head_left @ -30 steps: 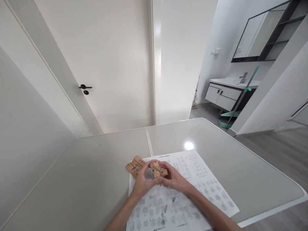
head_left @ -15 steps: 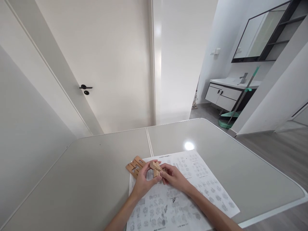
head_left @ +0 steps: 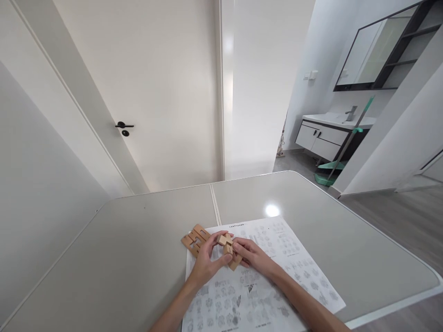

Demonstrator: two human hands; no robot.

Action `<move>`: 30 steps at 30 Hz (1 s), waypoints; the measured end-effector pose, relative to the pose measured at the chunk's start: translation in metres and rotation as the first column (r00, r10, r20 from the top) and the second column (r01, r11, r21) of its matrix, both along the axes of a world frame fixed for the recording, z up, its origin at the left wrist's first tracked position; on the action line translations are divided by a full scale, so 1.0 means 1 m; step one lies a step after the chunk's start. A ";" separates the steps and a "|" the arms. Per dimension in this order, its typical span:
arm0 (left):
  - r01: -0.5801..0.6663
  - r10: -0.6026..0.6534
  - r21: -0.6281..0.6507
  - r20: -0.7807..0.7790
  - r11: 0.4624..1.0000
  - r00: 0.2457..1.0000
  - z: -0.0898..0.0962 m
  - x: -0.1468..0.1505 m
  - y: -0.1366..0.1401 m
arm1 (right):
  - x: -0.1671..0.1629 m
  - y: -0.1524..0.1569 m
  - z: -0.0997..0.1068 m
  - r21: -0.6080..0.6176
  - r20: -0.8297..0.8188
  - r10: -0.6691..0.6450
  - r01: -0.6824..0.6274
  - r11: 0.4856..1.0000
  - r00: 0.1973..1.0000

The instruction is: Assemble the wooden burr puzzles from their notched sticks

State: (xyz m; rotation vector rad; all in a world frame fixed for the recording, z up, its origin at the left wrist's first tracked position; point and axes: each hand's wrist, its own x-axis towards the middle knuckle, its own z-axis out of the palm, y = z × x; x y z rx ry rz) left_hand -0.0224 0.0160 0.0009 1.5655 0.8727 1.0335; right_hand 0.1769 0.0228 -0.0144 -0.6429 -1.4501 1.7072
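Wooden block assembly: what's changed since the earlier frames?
The wooden block assembly has been turned in the hands: one end now shows below the right hand's fingers, nearer the wearer, where a second ago an end pointed right. The right hand has regripped, drawn back slightly rightward. Both hands keep hold. The left hand, flat wooden pieces and printed sheet look unmoved.

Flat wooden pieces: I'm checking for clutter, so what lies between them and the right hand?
In the head view, the left hand, then the wooden blocks both hands hold, above the paper, lie between the flat pieces and right hand.
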 end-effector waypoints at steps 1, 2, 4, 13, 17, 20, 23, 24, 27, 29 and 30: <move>0.000 0.000 0.002 0.001 1.000 1.000 0.000 0.000 0.000 | 0.000 0.000 0.000 -0.014 -0.014 0.003 -0.003 1.000 1.000; -0.001 0.001 0.003 0.000 1.000 1.000 0.000 0.000 0.000 | -0.001 0.000 -0.001 -0.035 -0.030 0.007 -0.008 0.999 1.000; 0.000 0.000 0.005 -0.005 1.000 1.000 0.001 0.001 -0.001 | -0.001 0.000 -0.001 -0.090 -0.074 0.021 -0.027 0.996 0.997; -0.168 0.199 0.124 -0.311 0.978 0.929 -0.005 0.001 -0.005 | 0.006 0.001 0.007 -0.144 -0.058 -0.117 0.108 0.984 0.991; -0.154 0.223 0.199 -0.390 0.968 0.894 -0.005 0.005 -0.006 | 0.003 0.003 0.003 -0.070 0.106 -0.268 0.276 0.959 0.958; -0.102 0.179 0.201 -0.413 0.974 0.893 -0.002 0.008 -0.006 | 0.001 0.004 -0.001 0.057 0.199 -0.331 0.327 0.943 0.922; -0.059 0.137 0.190 -0.426 0.980 0.894 -0.001 0.009 -0.006 | 0.001 0.005 -0.003 0.128 0.243 -0.343 0.320 0.939 0.907; -0.050 0.128 0.188 -0.429 0.981 0.894 -0.001 0.010 -0.006 | 0.000 0.005 -0.003 0.139 0.250 -0.338 0.311 0.940 0.908; -0.027 0.113 0.195 -0.448 0.981 0.887 -0.001 0.010 -0.007 | 0.000 0.004 -0.004 0.168 0.254 -0.339 0.304 0.938 0.906; -0.012 0.106 0.200 -0.467 0.980 0.878 -0.001 0.009 -0.007 | -0.001 0.004 -0.005 0.185 0.253 -0.358 0.319 0.930 0.899; -0.009 0.106 0.203 -0.474 0.979 0.874 -0.002 0.009 -0.007 | -0.001 0.005 -0.006 0.193 0.256 -0.372 0.330 0.924 0.892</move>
